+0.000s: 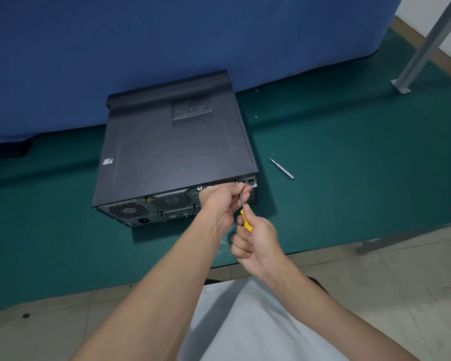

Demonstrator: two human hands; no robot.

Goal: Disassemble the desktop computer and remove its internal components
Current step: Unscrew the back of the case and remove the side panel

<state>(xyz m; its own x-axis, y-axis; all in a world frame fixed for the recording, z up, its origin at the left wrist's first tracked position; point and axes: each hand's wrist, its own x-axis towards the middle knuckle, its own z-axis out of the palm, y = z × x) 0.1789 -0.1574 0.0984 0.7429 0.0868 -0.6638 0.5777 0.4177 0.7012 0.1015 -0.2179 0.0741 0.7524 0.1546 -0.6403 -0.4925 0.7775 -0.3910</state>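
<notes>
A black desktop computer case (172, 149) lies on its side on a green mat, its rear panel with fan grilles and ports facing me. My right hand (255, 243) grips the yellow handle of a screwdriver (245, 220). The metal shaft runs up to the top right corner of the rear panel. My left hand (221, 201) pinches the shaft near its tip, right against the case. The screw itself is hidden behind my fingers.
A small silver screwdriver (281, 168) lies on the green mat (349, 178) to the right of the case. A blue partition (167, 35) stands behind it. A grey metal leg (425, 45) rises at the far right. The mat's near edge meets the tiled floor.
</notes>
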